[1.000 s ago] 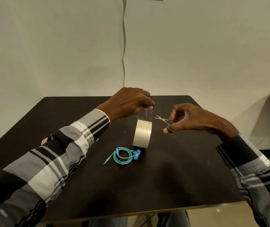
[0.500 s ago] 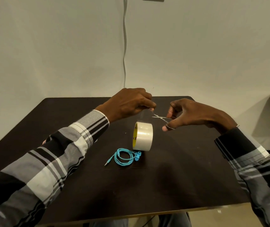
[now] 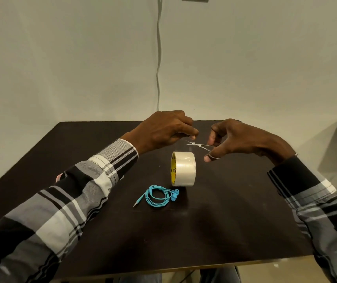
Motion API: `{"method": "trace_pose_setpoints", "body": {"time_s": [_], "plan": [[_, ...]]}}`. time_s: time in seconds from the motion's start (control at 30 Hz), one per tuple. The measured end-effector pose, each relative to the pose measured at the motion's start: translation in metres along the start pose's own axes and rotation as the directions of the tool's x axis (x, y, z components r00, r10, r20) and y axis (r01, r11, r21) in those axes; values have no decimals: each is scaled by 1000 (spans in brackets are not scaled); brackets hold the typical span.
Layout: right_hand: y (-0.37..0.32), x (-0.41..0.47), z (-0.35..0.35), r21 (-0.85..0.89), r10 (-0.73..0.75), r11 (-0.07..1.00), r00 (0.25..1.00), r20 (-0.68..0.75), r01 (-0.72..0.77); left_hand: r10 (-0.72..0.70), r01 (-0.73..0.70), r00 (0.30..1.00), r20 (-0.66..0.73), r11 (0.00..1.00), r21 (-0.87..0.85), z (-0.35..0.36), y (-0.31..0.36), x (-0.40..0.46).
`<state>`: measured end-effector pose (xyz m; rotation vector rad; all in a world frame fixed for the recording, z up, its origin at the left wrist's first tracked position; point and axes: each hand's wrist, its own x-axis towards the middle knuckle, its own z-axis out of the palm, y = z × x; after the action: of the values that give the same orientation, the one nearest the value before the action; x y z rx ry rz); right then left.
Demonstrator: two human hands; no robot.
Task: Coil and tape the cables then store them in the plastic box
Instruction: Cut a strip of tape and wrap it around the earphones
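My left hand (image 3: 163, 129) pinches clear tape strip above tape roll (image 3: 183, 168), roll upright on tabletop (image 3: 235, 211). My right hand (image 3: 239, 139) grips small scissors (image 3: 199, 145), blades parted. Coiled blue earphones (image 3: 158, 196) lie just before roll.

A roll of clear packing tape (image 3: 183, 168) stands on its edge on the dark worktop (image 3: 224, 221), its yellow inner core facing left. A strip of tape (image 3: 180, 145), clear and hard to make out, rises from the top of the roll. Just in front of the roll lies a turquoise earphone cable (image 3: 157, 196), wound into a loose flat coil, its two earbuds (image 3: 174, 195) nearly touching the base of the roll and its plug end (image 3: 137, 203) poking out to the left.
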<state>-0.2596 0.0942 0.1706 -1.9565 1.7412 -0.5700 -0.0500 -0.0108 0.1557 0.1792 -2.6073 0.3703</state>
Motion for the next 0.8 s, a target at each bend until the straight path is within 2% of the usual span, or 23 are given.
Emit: {"method": "trace_pose_setpoints", "body": {"time_s": [0.3, 0.4, 0.6, 0.8], "plan": [[9, 7, 0, -3, -16, 1000, 1000, 13, 16, 5, -6, 999, -49, 1000, -25, 5, 1, -1], [13, 7, 2, 10, -14, 1000, 1000, 1, 14, -59, 57, 997, -54, 997, -44, 12, 1, -1], [25, 6, 9, 54, 6, 999, 1000, 14, -6, -258, 242, 964, -58, 950, -196, 30, 1, -2], [31, 3, 9, 50, 36, 998, 998, 56, -39, -269, 253, 963, -34, 938, -237, 35, 4, -1]]}}
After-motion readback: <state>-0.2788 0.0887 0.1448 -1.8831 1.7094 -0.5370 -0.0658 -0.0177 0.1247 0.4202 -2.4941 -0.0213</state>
